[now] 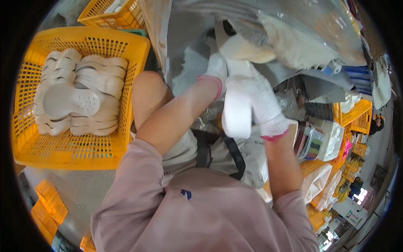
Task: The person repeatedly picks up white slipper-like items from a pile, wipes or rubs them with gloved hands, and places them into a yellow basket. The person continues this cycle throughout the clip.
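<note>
I wear white knit gloves with pink cuffs on both hands. My right hand [264,98] is closed around a white shoe sole [237,115], whose smooth rounded end points toward my lap. At the sole's far end, my left hand [216,67] is closed too, its fingers partly hidden by the piece. Just beyond the hands is a cream-coloured rounded wheel-like part [243,48], close to the sole; I cannot tell whether they touch. Shaggy off-white material [294,44] hangs beside it under clear plastic sheeting [201,17].
At my left stands a yellow crate [140,63] with stacked off-white soles [98,69]; a perforated one [71,101] lies on top. Another yellow crate [134,14] is behind it. Orange and yellow crates [354,113] with white pieces line the right. A person [377,124] is far right.
</note>
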Demonstrator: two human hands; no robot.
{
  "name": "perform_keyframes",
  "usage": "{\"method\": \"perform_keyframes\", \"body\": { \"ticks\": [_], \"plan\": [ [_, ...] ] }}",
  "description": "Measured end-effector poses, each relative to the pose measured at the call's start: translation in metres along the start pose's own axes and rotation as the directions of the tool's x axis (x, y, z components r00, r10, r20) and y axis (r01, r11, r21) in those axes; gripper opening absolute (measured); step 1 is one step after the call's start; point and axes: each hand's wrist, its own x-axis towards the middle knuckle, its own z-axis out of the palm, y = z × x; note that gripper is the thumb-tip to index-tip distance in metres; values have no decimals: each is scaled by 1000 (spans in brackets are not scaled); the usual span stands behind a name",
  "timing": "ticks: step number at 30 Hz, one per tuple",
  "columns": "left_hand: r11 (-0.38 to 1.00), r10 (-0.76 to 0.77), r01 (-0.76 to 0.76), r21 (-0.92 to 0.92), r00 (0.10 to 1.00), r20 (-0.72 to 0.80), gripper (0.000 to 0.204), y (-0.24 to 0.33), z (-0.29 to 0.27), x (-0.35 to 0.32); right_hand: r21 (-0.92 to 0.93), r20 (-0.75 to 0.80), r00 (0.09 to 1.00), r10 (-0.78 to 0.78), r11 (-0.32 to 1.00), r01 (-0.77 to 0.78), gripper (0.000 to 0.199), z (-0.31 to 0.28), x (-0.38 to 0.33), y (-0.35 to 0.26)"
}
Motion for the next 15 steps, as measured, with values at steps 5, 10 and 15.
{"method": "perform_keyframes", "body": {
  "ticks": [5,10,15],
  "plan": [
    [995,-8,2,99,998,61,51,6,2,-11,-689,-118,849,-515,658,304,47,15,-5,-1],
    [990,95,-100,103,994,50,49,12,16,-30,-126,-103,982,-161,981,147,27,9,-18,0],
    [998,30,-34,45,995,99,47,1,22,-35,-666,-254,925,-283,745,45,59,28,-73,36]
  ]
}}
